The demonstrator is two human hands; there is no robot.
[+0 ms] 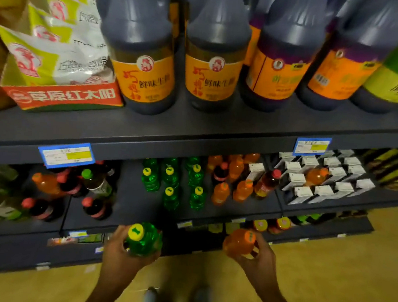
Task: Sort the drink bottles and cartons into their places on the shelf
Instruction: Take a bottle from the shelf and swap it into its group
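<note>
My left hand (120, 247) grips a green bottle with a yellow cap (144, 238), held in front of the drinks shelf (131, 207). My right hand (260, 255) grips an orange bottle with an orange cap (239, 242) at the same height. On the shelf behind them stand several green bottles (171, 184) in rows. To their right are several orange bottles (232, 184), with a dark cola bottle (220, 172) among them. White cartons (322, 177) fill the right section, where an orange bottle (316, 176) lies among them.
Mixed bottles (54, 187) crowd the left end of the drinks shelf. The shelf above carries large soy sauce bottles (148, 58) and a red box of packets (61, 68). Price tags (66, 154) hang on the shelf edge. A lower shelf (282, 225) and yellow floor (326, 280) lie below.
</note>
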